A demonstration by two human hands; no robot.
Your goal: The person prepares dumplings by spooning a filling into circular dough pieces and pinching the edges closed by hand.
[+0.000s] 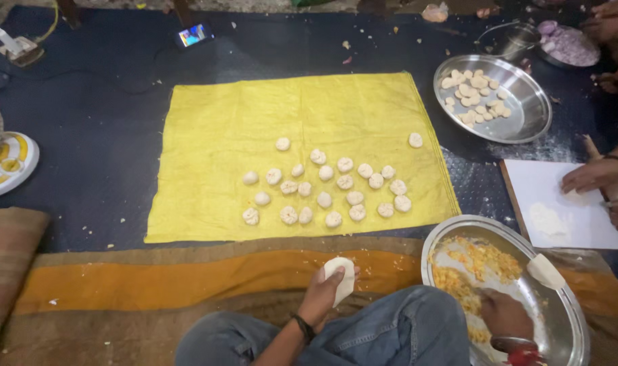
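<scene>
One head-worn view looks steeply down, near the lap, over the yellow cloth [295, 152].

Yellow cloth [221, 129], pale white dumplings [326, 186], navy mat [98, 115], orange-brown striped rug [153, 285], steel tray [566, 318] with yellow filling [471, 264].

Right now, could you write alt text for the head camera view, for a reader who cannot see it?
Seated on the floor, a person holds a flat dough round in the left hand while the right hand reaches into a steel plate of yellow filling. Filled dough balls lie on a yellow cloth ahead.
</scene>
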